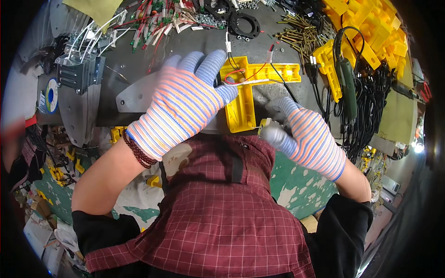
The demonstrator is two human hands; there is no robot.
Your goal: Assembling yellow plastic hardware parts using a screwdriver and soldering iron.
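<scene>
My left hand (187,95), in a striped knit glove, rests at the left side of a yellow T-shaped plastic housing (241,109). Its thumb presses the housing's inner edge beside a white sleeved wire (252,82), and the index finger reaches along the upper left. Red and black wires run inside the open shell, and a black cord (285,83) leaves it toward the right. My right hand (308,134), gloved alike, is by the housing's lower right, its fingertips smeared by motion. Next to its thumb is a small pale yellow piece (264,124), too blurred to name.
Yellow plastic shells (371,32) pile up at the back right, beside black cords (371,106) and a dark green handheld tool (346,83). Long screws (301,34), black rings (244,25) and wired parts (157,18) lie at the back. Metal plates (81,97) stand at left.
</scene>
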